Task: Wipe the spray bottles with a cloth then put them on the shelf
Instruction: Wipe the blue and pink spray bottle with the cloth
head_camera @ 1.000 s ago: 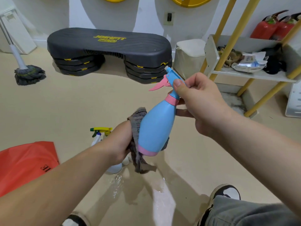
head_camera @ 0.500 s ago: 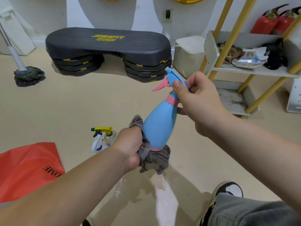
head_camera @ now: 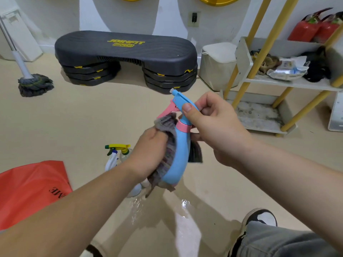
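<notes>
A blue spray bottle (head_camera: 179, 154) with a pink collar and pink trigger hangs tilted in mid-air at the centre. My right hand (head_camera: 213, 125) grips its blue spray head and neck. My left hand (head_camera: 150, 151) holds a grey cloth (head_camera: 168, 127) wrapped against the left side of the bottle's body; the cloth hangs below the base and behind it. On the floor behind my left wrist stand two clear spray bottles, one with a yellow-green head (head_camera: 120, 148), partly hidden. The yellow-framed white shelf (head_camera: 289, 83) stands at the right.
A black step platform (head_camera: 126, 52) sits against the far wall, a mop (head_camera: 35, 84) at the left, a white bin (head_camera: 217, 65) beside the shelf. A red bag (head_camera: 31, 190) lies at lower left. Water glistens on the floor (head_camera: 183, 206). Rags and packets crowd the shelf; fire extinguishers (head_camera: 311, 28) behind.
My left hand slid the cloth from the bottle's base up along its side toward the neck. The bottle and my right hand dropped slightly lower in view.
</notes>
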Motion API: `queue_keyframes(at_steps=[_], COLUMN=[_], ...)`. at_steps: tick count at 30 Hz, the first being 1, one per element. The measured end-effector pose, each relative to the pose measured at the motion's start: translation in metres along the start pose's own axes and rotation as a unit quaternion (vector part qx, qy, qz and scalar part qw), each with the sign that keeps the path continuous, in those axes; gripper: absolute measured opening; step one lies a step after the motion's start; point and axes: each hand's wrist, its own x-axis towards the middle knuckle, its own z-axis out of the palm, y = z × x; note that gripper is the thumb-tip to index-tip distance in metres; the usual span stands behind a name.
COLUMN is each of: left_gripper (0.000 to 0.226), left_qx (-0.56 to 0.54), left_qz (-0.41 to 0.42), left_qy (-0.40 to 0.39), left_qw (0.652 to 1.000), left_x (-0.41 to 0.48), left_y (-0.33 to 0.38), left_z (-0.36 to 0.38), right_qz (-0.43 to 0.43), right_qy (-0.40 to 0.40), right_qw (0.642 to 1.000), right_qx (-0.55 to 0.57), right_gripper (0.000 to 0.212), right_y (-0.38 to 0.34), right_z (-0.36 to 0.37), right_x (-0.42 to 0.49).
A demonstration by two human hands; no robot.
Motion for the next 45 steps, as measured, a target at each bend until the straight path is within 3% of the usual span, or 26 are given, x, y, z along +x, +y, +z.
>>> queue_keyframes(at_steps=[3,5,7,13,15,17,18,20,23,27,29,31,33,37,42,45], left_gripper=[0.029,0.030,0.027,0.069,0.066,0.045,0.033,0.029,0.030,0.027,0.027,0.032,0.040,0.057,0.038,0.043], left_qx=[-0.147,-0.239,-0.301,-0.327,-0.328,-0.284,-0.233,-0.107,0.023,0.116,0.115,0.090,-0.006,-0.186,-0.343,-0.327], left_qz=[-0.169,-0.219,-0.241,-0.254,-0.255,-0.250,-0.237,-0.196,-0.059,0.168,0.192,0.138,0.050,-0.129,-0.151,-0.166], left_qy=[-0.100,-0.121,-0.127,-0.083,-0.062,-0.013,0.016,0.071,0.109,0.062,0.037,-0.015,-0.089,-0.218,-0.256,-0.276], left_qw=[0.970,0.938,0.914,0.907,0.908,0.926,0.943,0.972,0.992,0.977,0.974,0.986,0.995,0.949,0.891,0.889], left_x=[-0.002,-0.007,-0.013,-0.016,-0.018,-0.017,-0.016,-0.012,-0.009,-0.017,-0.015,-0.012,-0.009,-0.014,-0.017,-0.016], left_y=[-0.004,-0.009,-0.005,0.006,0.008,0.006,0.003,-0.007,-0.011,0.000,0.006,0.015,0.024,0.031,0.030,0.029], left_z=[-0.009,-0.006,-0.001,0.015,0.019,0.021,0.021,0.020,0.017,0.019,0.013,0.002,-0.005,-0.006,-0.007,-0.006], right_qz=[-0.012,-0.011,0.008,0.047,0.030,-0.007,-0.029,-0.063,-0.071,-0.028,-0.007,0.003,0.013,0.017,0.097,0.114], right_qy=[-0.013,-0.016,0.003,0.107,0.121,0.118,0.112,0.089,0.069,0.021,-0.009,-0.029,-0.052,-0.088,-0.185,-0.185], right_qw=[1.000,1.000,0.999,0.991,0.991,0.993,0.993,0.994,0.995,0.999,1.000,0.999,0.997,0.996,0.966,0.961], right_qx=[0.001,0.015,0.032,0.063,0.047,0.014,-0.003,-0.014,-0.005,0.016,0.024,0.043,0.054,-0.005,0.153,0.172], right_gripper=[0.025,0.024,0.023,0.026,0.028,0.030,0.030,0.030,0.030,0.029,0.028,0.026,0.022,0.020,0.023,0.025], right_y=[-0.008,-0.010,-0.007,0.002,0.001,0.001,0.001,-0.001,-0.002,0.005,0.004,0.001,0.000,-0.001,-0.002,0.002], right_z=[-0.009,-0.018,-0.027,-0.038,-0.035,-0.031,-0.029,-0.025,-0.019,-0.008,-0.006,-0.008,-0.011,-0.013,-0.013,-0.016], right_x=[0.001,0.007,0.015,0.030,0.028,0.025,0.023,0.019,0.017,0.011,0.007,0.005,0.006,0.009,0.005,0.007])
